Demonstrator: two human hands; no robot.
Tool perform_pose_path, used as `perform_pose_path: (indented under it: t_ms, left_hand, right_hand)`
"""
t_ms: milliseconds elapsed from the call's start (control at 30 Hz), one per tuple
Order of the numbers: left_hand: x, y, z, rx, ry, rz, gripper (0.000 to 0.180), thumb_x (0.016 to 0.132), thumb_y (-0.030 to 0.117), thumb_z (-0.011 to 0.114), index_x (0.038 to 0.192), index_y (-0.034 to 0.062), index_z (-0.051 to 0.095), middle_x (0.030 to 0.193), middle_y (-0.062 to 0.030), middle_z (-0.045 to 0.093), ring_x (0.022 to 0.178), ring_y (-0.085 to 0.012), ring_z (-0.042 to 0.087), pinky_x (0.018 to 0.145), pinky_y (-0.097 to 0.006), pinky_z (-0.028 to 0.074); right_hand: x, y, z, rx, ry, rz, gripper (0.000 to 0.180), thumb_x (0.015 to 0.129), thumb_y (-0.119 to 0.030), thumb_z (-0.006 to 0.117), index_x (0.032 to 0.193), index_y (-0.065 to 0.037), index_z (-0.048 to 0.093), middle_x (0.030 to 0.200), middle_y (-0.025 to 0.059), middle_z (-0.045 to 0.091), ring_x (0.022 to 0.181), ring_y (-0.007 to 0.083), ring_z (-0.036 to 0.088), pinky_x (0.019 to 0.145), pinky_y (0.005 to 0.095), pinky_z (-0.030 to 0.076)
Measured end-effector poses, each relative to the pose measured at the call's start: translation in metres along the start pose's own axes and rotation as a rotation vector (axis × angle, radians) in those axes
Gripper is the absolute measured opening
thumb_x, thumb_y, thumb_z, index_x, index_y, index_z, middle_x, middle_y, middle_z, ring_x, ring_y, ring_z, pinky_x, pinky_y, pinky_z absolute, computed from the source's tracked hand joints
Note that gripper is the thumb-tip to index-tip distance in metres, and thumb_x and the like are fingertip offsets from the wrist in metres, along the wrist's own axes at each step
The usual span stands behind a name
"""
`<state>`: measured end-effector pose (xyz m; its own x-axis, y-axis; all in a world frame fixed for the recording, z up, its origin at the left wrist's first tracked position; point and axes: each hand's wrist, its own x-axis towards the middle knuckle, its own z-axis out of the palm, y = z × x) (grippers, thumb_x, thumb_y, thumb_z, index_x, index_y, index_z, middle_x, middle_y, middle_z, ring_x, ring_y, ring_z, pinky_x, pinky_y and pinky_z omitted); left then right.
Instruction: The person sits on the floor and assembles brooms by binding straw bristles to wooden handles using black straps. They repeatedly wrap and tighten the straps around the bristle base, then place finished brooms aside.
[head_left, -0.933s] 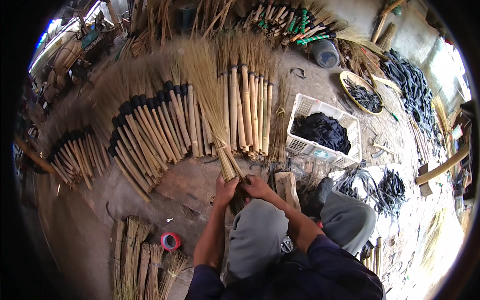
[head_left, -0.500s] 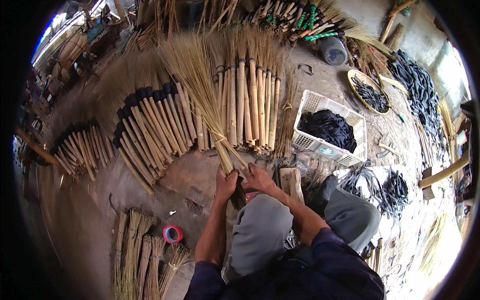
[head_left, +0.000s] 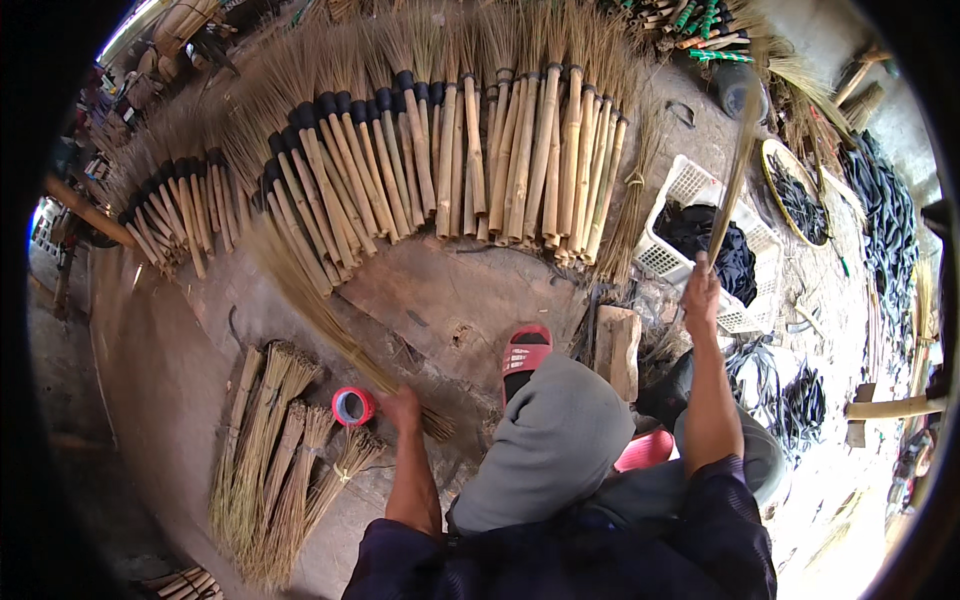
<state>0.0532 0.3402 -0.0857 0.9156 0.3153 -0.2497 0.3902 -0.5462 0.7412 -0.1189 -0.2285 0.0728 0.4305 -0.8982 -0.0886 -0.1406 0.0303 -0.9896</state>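
My left hand [head_left: 402, 408] is closed around the lower end of a bundle of thin bristles [head_left: 325, 335], which slants up and to the left with its loose tips fanned out. Raised on the right, my right hand [head_left: 701, 292] grips a thinner bristle bunch [head_left: 735, 175] pointing upward, blurred by motion. Behind that bunch stands a white plastic crate [head_left: 680, 185] holding black rubber strips [head_left: 735, 255]. A red roll of tape [head_left: 353, 406] lies on the floor just left of my left hand.
Rows of bamboo-handled brooms [head_left: 520, 160] line the floor ahead. Tied bristle bundles [head_left: 265, 440] lie at lower left. A wooden block [head_left: 617, 350] stands by my knee; a round basket [head_left: 797, 190] of black strips sits at far right. My feet wear red sandals [head_left: 528, 352].
My hands have moved apart from the one bundle in front of me. The left carries the main bundle left and lower; the right has swung right and up with a thinner bunch.
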Motion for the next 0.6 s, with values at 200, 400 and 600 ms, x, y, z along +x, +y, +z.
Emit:
perform_pose_path:
  t_ms: [200, 400, 600]
  left_hand:
    - [-0.065, 0.046, -0.027, 0.372, -0.584, 0.013, 0.097, 0.08, 0.041, 0.083, 0.15, -0.0084, 0.038, 0.147, -0.0324, 0.049, 0.136, -0.0392, 0.052, 0.113, -0.042, 0.041]
    - [-0.056, 0.239, 0.011, -1.065, -0.949, 0.368, 0.064, 0.096, 0.045, 0.07, 0.138, 0.0013, 0.051, 0.099, -0.011, 0.07, 0.093, -0.0232, 0.069, 0.086, -0.036, 0.055]
    - [0.014, 0.28, 0.01, -0.758, -0.17, 0.498, 0.045, 0.103, 0.039, 0.062, 0.071, 0.0091, 0.052, 0.058, 0.0017, 0.052, 0.05, -0.011, 0.054, 0.046, -0.028, 0.042]
  right_hand:
    - [-0.083, 0.019, 0.104, -0.379, -0.405, 0.043, 0.04, 0.099, -0.044, 0.066, 0.091, -0.006, 0.072, 0.065, -0.0017, 0.054, 0.059, 0.0123, 0.049, 0.052, 0.0329, 0.04]
    - [-0.159, 0.01, 0.211, -0.634, -1.096, -0.169, 0.04, 0.095, -0.043, 0.069, 0.118, -0.01, 0.069, 0.088, 0.0112, 0.074, 0.084, 0.0251, 0.069, 0.074, 0.0402, 0.052]
    - [-0.132, 0.012, 0.205, -0.556, -0.836, -0.449, 0.064, 0.093, -0.039, 0.072, 0.145, -0.009, 0.05, 0.115, 0.0196, 0.072, 0.11, 0.0357, 0.07, 0.095, 0.0415, 0.054]
